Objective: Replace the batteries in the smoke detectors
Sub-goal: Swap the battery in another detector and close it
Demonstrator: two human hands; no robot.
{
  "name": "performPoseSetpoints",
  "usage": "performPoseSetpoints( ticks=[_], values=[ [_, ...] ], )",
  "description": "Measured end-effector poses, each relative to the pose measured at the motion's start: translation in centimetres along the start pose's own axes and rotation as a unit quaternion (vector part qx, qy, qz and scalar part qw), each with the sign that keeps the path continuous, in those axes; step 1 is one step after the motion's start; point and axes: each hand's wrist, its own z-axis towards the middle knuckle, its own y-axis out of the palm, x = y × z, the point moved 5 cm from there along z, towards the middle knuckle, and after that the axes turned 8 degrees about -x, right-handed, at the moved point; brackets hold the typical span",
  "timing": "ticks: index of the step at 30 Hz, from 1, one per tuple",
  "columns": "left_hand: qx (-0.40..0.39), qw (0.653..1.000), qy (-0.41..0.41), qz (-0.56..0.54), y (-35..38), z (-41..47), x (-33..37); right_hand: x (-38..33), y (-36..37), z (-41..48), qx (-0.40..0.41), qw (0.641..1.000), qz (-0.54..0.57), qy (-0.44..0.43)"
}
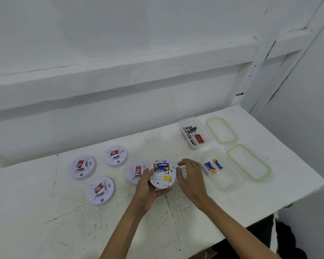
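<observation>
The upturned smoke detector, two blue batteries in its back, is gripped by the left hand over the table, the right hand just beside it, fingers bent downward, whether holding anything I cannot tell.

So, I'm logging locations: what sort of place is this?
Probably a makeshift workbench in a bare room: scuffed white table, plain white wall, smoke detectors and battery containers laid out.
</observation>
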Motion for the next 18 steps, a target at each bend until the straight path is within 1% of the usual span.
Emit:
performPoseSetpoints(
  ticks=[5, 10, 13, 15, 18],
  values=[
    [0.001, 1.0, 0.003, 0.028, 0.0, 0.1, 0.1, -1.8, -0.7, 0.8, -0.031, 0.996, 0.078, -0.041],
    [0.059, 0.989, 0.046, 0.127, -0.3, 0.1, 0.7, -3.2, -0.8, 0.9, -0.102, 0.982, 0.128, -0.091],
    [0.067, 0.983, 0.066, 0.159, -0.3, 0.1, 1.2, -3.3, -0.7, 0.7, -0.102, 0.981, 0.138, -0.086],
    [0.068, 0.982, 0.074, 0.162, -0.3, 0.1, 1.5, -3.4, -0.7, 0.7, -0.099, 0.982, 0.144, -0.076],
    [0.055, 0.982, 0.089, 0.157, 0.0, 0.4, 1.9, -4.1, -1.0, 0.6, -0.098, 0.983, 0.124, -0.095]
  ],
)
